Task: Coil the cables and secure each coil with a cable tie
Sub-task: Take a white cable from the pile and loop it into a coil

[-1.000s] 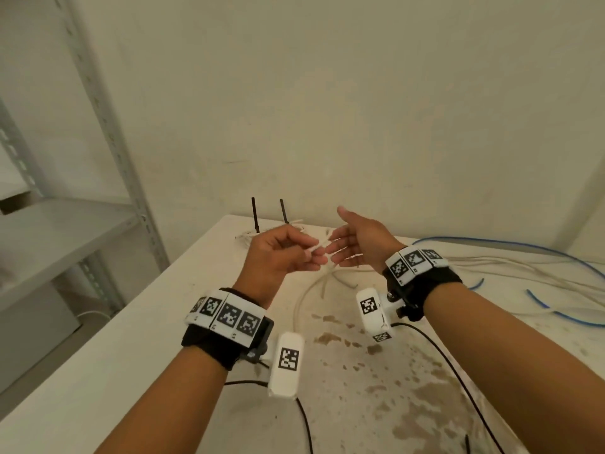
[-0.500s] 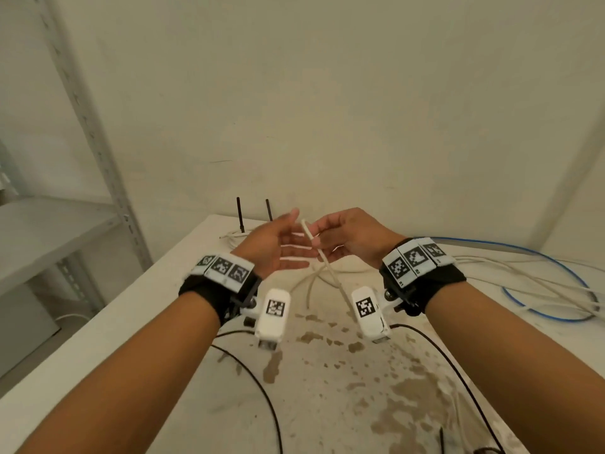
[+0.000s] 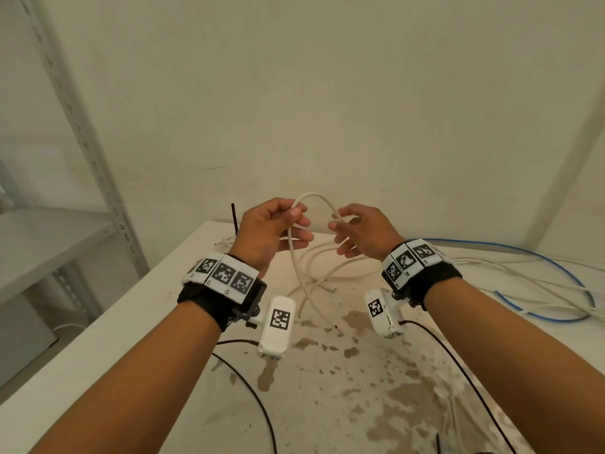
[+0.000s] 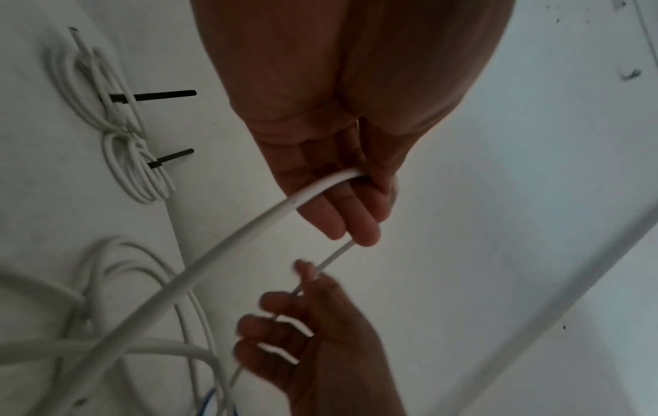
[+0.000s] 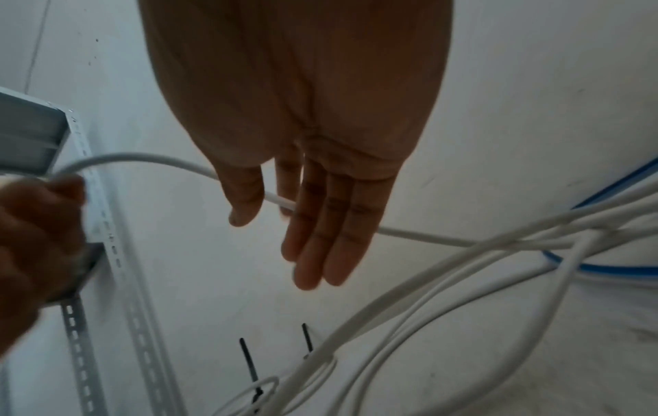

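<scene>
A white cable (image 3: pixel 313 194) arches in the air between my two hands above the back of the table. My left hand (image 3: pixel 271 231) grips one side of the arch, thumb pressing the cable (image 4: pixel 249 228) against curled fingers. My right hand (image 3: pixel 360 231) holds the other side lightly between thumb and index finger, the other fingers nearly straight (image 5: pixel 320 253). From the left hand the cable hangs down to loose white loops (image 3: pixel 327 267) on the table. A finished white coil (image 4: pixel 121 135) bound with two black cable ties (image 4: pixel 153 97) lies at the table's back left.
A blue cable (image 3: pixel 540 267) and more white cable lie at the right of the stained white table (image 3: pixel 98 339). A grey metal shelf (image 3: pixel 49 237) stands to the left. Black cords (image 3: pixel 248 388) from the wrist cameras trail over the near table. The wall is close behind.
Both hands have risen a little. The left hand, open half a second ago, has closed on the cable, which now bends into an arch between the hands.
</scene>
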